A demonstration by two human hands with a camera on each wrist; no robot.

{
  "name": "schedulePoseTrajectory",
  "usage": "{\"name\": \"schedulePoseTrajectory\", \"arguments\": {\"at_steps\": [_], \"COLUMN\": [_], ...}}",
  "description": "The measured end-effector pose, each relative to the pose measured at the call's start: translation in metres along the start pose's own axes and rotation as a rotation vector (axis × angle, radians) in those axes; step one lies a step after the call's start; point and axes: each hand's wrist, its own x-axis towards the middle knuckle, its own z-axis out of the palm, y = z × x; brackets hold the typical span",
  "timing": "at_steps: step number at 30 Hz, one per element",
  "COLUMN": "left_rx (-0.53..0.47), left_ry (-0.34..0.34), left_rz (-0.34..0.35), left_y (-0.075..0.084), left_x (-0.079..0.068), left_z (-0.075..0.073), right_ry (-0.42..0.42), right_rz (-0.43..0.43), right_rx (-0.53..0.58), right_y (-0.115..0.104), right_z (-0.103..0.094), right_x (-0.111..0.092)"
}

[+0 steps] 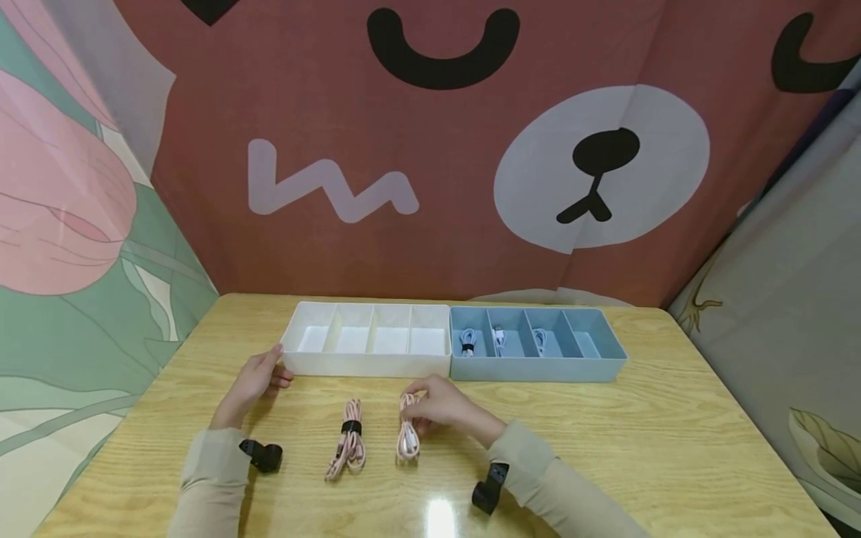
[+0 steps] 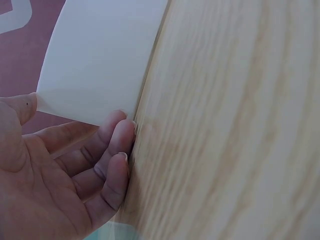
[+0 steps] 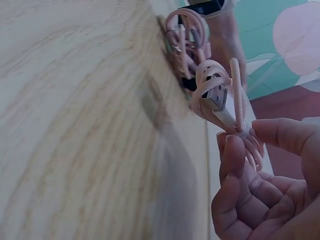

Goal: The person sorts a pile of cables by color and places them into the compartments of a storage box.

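My right hand (image 1: 437,403) pinches a coiled pink braided USB cable (image 1: 407,442) by its bound middle, between thumb and fingers. The cable's metal USB plug (image 3: 215,98) shows among the loops in the right wrist view. At the left end of the white divided box (image 1: 366,365), my left hand (image 1: 254,381) touches the corner, thumb at the rim and loosely bent fingers against the lower edge. Between the hands, a second pink cable bundle (image 1: 350,441) with a black strap lies on the table.
A blue divided box (image 1: 538,369) adjoins the white one on the right; three of its compartments each hold a bluish cable, such as the strapped one (image 1: 468,342) at left. Behind the wooden table (image 1: 673,441) hangs a printed curtain (image 1: 457,187).
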Motion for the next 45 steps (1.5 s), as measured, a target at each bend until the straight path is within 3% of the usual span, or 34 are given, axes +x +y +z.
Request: {"name": "schedulePoseTrajectory", "arguments": {"at_steps": [16,45], "left_rx": [-0.009,-0.021], "left_ry": [0.002,-0.012], "left_rz": [-0.012,-0.003], "left_y": [0.0,0.0], "left_x": [0.003,0.002], "left_z": [-0.002,-0.002], "right_ry": [0.008,0.115], "right_rz": [-0.065,0.016], "right_rx": [0.031,0.148], "right_y": [-0.021,-0.035], "right_z": [-0.023,-0.081], "right_x": [0.006,0.023]}}
